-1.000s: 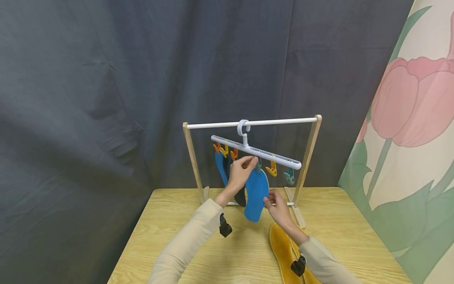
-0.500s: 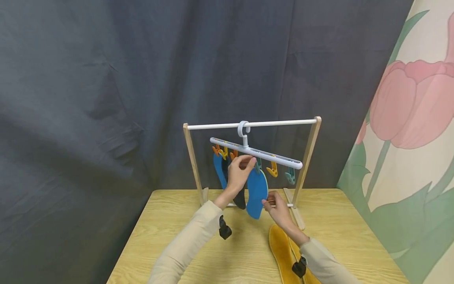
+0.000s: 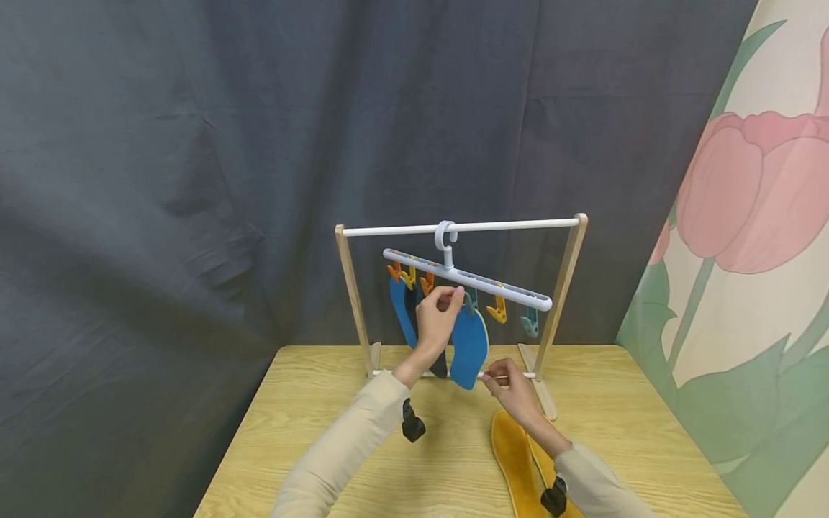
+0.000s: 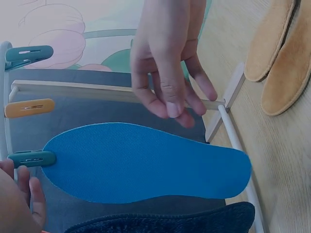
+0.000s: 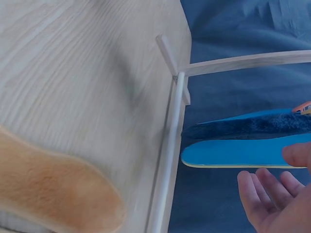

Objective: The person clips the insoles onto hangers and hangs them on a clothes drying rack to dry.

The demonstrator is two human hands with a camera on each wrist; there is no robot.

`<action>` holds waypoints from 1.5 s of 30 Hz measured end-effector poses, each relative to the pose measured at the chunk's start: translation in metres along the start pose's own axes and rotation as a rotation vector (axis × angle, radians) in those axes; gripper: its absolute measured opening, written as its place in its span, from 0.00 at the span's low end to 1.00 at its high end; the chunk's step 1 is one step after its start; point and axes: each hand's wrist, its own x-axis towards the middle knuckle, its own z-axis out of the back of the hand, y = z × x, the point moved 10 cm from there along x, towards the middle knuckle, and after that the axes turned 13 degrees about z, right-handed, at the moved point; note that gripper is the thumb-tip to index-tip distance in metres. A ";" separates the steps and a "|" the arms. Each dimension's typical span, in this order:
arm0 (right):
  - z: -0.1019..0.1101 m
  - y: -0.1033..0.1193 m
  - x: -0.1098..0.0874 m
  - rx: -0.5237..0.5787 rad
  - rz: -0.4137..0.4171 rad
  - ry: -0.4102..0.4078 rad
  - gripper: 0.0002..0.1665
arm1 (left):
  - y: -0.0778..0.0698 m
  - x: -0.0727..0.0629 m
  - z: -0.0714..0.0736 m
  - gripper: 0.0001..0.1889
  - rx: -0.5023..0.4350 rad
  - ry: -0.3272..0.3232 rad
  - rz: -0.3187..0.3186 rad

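A blue insole (image 3: 469, 349) hangs by a teal clip (image 4: 31, 158) from the light grey hanger (image 3: 466, 276). My left hand (image 3: 437, 313) is raised beside this clip, its fingertips right at the clip's upper end and its fingers loosely spread in the left wrist view. Just right of the insole's lower end is my right hand (image 3: 510, 388), thumb and fingers loosely bent, nothing between them. A gap separates it from the insole in the left wrist view. Behind my left hand hang a dark fuzzy insole (image 5: 243, 127) and another blue one (image 3: 403, 311), partly hidden.
The hanger hooks over the white rod (image 3: 518, 225) of a wooden rack (image 3: 565, 288) on the table (image 3: 291, 432). A yellow clip (image 3: 497, 311) and another teal clip (image 3: 529, 324) hang at its right. Tan insoles (image 3: 514, 460) lie under my right forearm.
My right hand has let go of the blue insole's edge and moved slightly down and right. The insole hangs from the clip. My left fingertips have shifted slightly left at the clip.
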 end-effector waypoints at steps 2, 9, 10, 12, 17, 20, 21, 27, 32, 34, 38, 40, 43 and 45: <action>0.001 -0.003 -0.003 -0.027 0.007 0.006 0.11 | 0.001 -0.001 -0.001 0.12 -0.019 0.007 0.012; 0.002 -0.013 -0.014 -0.073 0.030 0.040 0.07 | 0.002 -0.004 -0.010 0.13 -0.077 0.069 0.021; 0.001 -0.015 -0.016 -0.083 0.026 0.051 0.07 | 0.001 -0.005 -0.012 0.13 -0.083 0.078 0.010; -0.001 -0.022 -0.019 -0.107 0.011 0.078 0.07 | -0.002 -0.007 -0.016 0.11 -0.089 0.098 -0.015; -0.006 -0.035 -0.027 -0.163 0.003 0.139 0.07 | -0.011 -0.015 -0.030 0.11 -0.093 0.198 -0.055; -0.007 -0.039 -0.032 -0.227 0.028 0.158 0.08 | -0.026 -0.025 -0.032 0.12 -0.094 0.271 -0.055; -0.007 -0.040 -0.035 -0.253 0.032 0.161 0.09 | -0.031 -0.029 -0.032 0.12 -0.093 0.294 -0.055; -0.007 -0.048 -0.045 -0.310 0.109 0.160 0.12 | -0.048 -0.038 -0.034 0.13 -0.055 0.360 -0.058; -0.007 -0.049 -0.050 -0.377 0.212 0.152 0.14 | -0.047 -0.038 -0.046 0.16 -0.018 0.399 -0.046; -0.008 -0.053 -0.052 -0.387 0.178 0.169 0.14 | -0.045 -0.038 -0.051 0.16 -0.001 0.410 -0.046; -0.013 -0.061 -0.055 -0.394 0.049 0.234 0.16 | -0.036 -0.037 -0.057 0.15 -0.005 0.419 -0.039; -0.015 -0.064 -0.056 -0.394 0.004 0.256 0.17 | -0.024 -0.032 -0.061 0.15 -0.019 0.413 -0.036; -0.017 -0.066 -0.057 -0.402 -0.022 0.272 0.17 | -0.008 -0.024 -0.066 0.14 -0.030 0.406 -0.031; -0.016 -0.066 -0.058 -0.398 -0.027 0.274 0.17 | -0.004 -0.021 -0.067 0.13 -0.040 0.395 -0.034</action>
